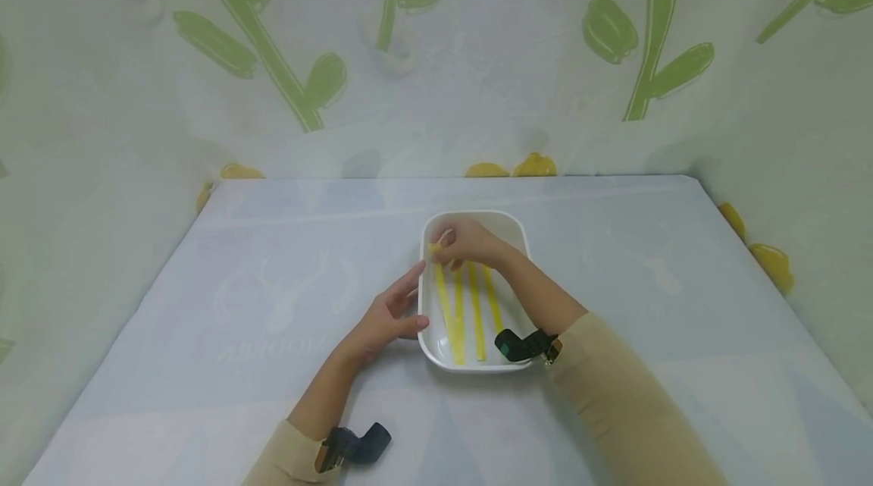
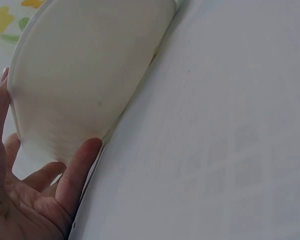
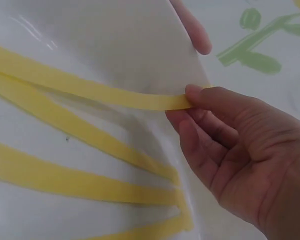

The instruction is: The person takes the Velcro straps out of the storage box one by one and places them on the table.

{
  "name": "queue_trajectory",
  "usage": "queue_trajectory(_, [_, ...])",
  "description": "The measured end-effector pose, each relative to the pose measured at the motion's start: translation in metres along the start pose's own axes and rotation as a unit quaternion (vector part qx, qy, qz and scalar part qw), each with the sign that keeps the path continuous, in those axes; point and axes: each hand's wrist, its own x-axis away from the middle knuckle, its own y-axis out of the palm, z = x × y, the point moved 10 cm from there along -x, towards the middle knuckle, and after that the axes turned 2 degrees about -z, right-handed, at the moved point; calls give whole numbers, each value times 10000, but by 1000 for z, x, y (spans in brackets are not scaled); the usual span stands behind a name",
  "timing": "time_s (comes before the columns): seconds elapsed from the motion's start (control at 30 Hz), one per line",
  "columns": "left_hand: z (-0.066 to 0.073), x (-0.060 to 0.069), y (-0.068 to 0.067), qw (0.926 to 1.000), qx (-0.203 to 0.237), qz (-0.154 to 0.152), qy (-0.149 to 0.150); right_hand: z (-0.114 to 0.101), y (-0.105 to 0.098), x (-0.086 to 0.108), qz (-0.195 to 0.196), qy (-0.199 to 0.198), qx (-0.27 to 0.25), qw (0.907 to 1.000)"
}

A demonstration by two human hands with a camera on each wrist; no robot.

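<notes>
A white rectangular tray [image 1: 508,296] with rounded corners stands on the table and holds several flat yellow strips [image 1: 475,311] laid lengthwise. My right hand [image 1: 467,239] reaches over it and pinches the far end of the leftmost yellow strip [image 3: 115,95] between thumb and fingertips. In the right wrist view that end is raised off the tray floor, while the other strips [image 3: 80,182] lie below it. My left hand [image 1: 389,319] touches the tray's left side. Its thumb [image 2: 82,170] and extended fingers lie against the outer wall, as the left wrist view shows.
The table [image 1: 307,243] has a pale cloth with faint prints. Behind and beside it hang pale surfaces with green leaf stems [image 1: 259,31] and yellow flowers [image 1: 535,165]. Each wrist carries a small black camera [image 1: 358,443].
</notes>
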Motion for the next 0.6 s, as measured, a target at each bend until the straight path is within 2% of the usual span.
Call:
queue_trajectory(0.17, [0,0,1,10000,-5,-18,51,-11,-7,5,81,-413,-430,9982])
queue_trajectory(0.33, [0,1,1,10000,-24,15,21,-25,-14,12,176,-940,-951,9909])
queue_trajectory(0.47, [-2,0,-1,9998,-144,101,-103,-31,-19,16,253,-1124,-1008,9882])
queue_trajectory(0.6, [-2,0,-1,9996,-240,115,-88,-35,-23,18,299,-1285,-1250,9834])
